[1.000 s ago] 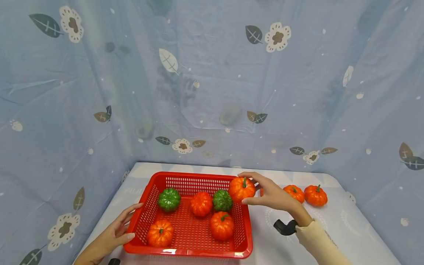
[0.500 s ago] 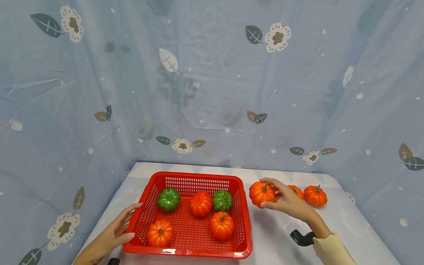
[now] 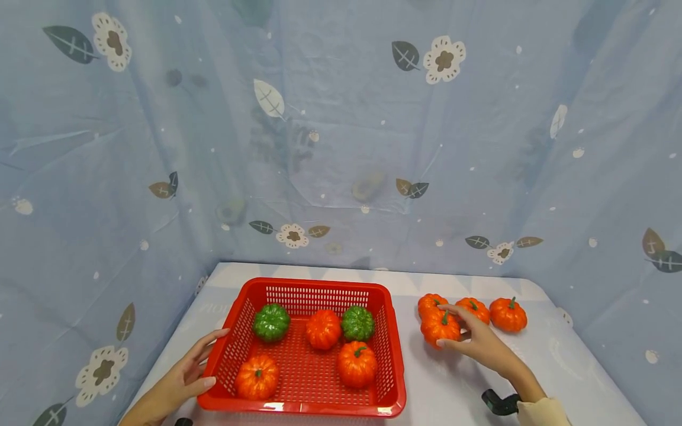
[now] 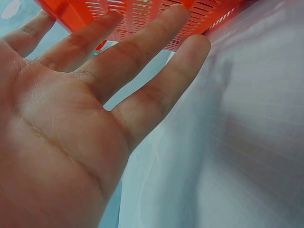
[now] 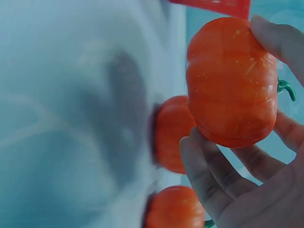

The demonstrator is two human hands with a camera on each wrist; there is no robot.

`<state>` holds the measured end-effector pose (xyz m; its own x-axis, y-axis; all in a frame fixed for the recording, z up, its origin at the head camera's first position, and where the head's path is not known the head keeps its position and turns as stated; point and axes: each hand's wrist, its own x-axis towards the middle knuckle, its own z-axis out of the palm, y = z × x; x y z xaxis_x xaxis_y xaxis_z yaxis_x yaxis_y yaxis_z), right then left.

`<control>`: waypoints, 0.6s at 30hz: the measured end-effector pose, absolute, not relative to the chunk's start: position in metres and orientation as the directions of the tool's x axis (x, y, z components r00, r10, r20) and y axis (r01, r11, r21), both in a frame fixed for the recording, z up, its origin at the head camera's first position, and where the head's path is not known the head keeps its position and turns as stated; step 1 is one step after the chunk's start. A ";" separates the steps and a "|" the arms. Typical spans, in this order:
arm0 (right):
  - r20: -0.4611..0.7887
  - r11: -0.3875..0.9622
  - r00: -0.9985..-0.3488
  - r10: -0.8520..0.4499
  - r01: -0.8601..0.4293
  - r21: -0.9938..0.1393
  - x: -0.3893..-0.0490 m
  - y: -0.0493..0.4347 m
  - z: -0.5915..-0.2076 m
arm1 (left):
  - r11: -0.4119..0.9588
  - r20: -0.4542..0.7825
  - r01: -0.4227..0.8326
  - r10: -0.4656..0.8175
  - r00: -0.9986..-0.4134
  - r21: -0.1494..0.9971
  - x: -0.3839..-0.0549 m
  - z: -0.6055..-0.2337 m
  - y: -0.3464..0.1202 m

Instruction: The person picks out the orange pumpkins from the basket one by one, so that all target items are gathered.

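Note:
My right hand grips an orange toy pumpkin with a green stem, between thumb and fingers. In the right wrist view this pumpkin appears held above the tabletop, with a shadow below. My left hand touches the left side of a red plastic basket, its thumb near the rim. The left wrist view shows the fingers spread and fairly straight against the basket's slotted wall. Inside the basket lie two green pumpkins and several orange ones.
Other orange pumpkins sit in a row at the table's back right, one partly hidden behind the held pumpkin. The white table has its back edge near a blue patterned curtain. A black device is at my right wrist.
My right hand has carried the orange pumpkin from above the basket's back right corner rightward and down, over the table in front of the row. The left hand and basket have barely moved.

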<state>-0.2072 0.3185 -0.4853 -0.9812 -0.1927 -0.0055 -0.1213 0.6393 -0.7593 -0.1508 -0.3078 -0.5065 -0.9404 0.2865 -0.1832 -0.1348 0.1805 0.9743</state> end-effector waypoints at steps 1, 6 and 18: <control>-0.013 0.637 -0.983 -0.185 -0.110 -0.763 -0.207 0.320 -0.489 | 0.181 -0.183 -0.135 0.284 -0.941 0.974 -0.151 -0.506 -0.308; -0.037 0.633 -0.988 -0.152 -0.068 -0.771 -0.207 0.325 -0.502 | 0.182 -0.171 -0.124 0.275 -0.946 0.975 -0.150 -0.505 -0.307; -0.057 0.641 -0.990 -0.131 -0.041 -0.766 -0.203 0.327 -0.515 | 0.181 -0.186 -0.142 0.254 -0.949 0.973 -0.150 -0.507 -0.307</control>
